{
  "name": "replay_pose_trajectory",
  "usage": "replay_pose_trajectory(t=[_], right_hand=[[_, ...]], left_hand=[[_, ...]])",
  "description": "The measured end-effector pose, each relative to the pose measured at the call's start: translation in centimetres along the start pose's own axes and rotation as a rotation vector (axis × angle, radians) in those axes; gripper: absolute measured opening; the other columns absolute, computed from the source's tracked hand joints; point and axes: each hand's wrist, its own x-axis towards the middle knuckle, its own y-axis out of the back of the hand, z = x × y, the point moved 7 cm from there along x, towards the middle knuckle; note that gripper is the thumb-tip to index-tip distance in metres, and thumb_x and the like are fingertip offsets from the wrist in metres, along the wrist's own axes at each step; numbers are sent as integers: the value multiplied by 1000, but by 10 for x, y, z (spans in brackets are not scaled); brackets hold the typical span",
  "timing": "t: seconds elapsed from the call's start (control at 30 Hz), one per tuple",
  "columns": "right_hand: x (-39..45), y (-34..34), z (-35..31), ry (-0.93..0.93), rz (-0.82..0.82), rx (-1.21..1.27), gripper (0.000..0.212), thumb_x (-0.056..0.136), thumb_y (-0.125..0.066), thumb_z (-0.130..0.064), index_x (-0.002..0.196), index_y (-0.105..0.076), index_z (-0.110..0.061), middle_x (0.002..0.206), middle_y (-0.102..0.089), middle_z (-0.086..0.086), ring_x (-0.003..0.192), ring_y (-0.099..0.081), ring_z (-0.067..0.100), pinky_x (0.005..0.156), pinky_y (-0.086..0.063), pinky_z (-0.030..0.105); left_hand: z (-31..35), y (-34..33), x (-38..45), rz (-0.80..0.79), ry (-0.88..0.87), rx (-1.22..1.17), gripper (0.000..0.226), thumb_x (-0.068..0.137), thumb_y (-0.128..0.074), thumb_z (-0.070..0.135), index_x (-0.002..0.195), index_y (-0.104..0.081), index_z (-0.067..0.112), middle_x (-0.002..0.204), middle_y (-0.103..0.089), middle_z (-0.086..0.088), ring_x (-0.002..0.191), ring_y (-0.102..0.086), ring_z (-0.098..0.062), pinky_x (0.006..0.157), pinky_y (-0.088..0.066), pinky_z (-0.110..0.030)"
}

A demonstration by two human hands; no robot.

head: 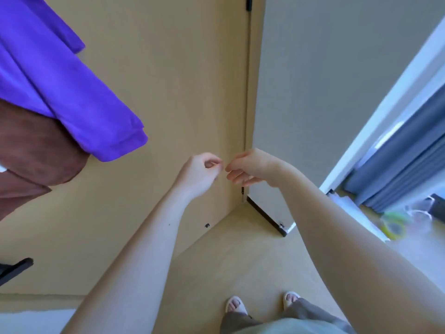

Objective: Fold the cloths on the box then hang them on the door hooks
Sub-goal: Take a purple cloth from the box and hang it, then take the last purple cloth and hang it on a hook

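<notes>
Cloth hangs at the upper left against the tan door (168, 92): a smooth purple cloth (62, 88) in soft folds with a hemmed edge, and a rust-brown cloth (33, 153) of duller, nappier weave partly under it (the hooks are out of sight). Low by the door's edge the left hand (199, 173) and right hand (250, 167) meet, fingers loosely curled and fingertips nearly touching; neither holds anything visible. Pale wood floor (228, 261) runs below; a grey wall (325, 80) and blue-grey curtains (404, 169) stand at right.
</notes>
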Motion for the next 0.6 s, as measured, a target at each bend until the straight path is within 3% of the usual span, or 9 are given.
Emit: replay_pose_trajectory(t=[0.13,0.2,0.3,0.43,0.5,0.6], right_hand=[[-37,41,55,-71,119,101,21,97,-59,-23,107,-74,-12,97,-80,2,92,-77,14,85,-62,31],[-59,61,79,-89,167,147,22,97,-58,-22,107,-74,-11,98,-80,3,93,-77,14,86,-62,32],[-92,97,116,-114,253,204,20,98,-59,-23,108,-73,-13,96,-80,0,90,-77,12,88,-62,33],[-148,148,173,-146,382,303,22,98,-60,-24,110,-73,-12,94,-80,0,88,-77,13,89,-61,34],[-182,172,203,-161,448,350,21,97,-61,-24,108,-74,-12,95,-80,0,89,-78,13,90,-62,34],[-236,208,246,-187,565,392,18,98,-61,-23,105,-74,-13,95,-81,1,87,-78,13,86,-62,33]], left_hand=[[26,-74,3,-255,-52,30,4,95,-65,39,95,-68,38,91,-73,8,89,-70,-14,70,-48,-28],[44,-106,3,-349,-76,44,10,95,-65,44,101,-70,37,88,-75,6,85,-70,-13,75,-52,-31],[77,-152,-1,-439,-123,100,14,99,-64,36,109,-69,27,88,-73,2,74,-66,-11,70,-51,-29],[133,-217,-21,-520,-201,161,15,101,-60,28,114,-66,25,101,-72,4,91,-71,-14,75,-55,-28],[163,-254,-37,-568,-233,172,16,101,-60,27,116,-65,24,103,-71,2,91,-71,-12,72,-53,-25],[213,-312,-68,-661,-309,207,17,100,-61,28,116,-65,24,104,-72,1,91,-72,-12,80,-56,-29]])
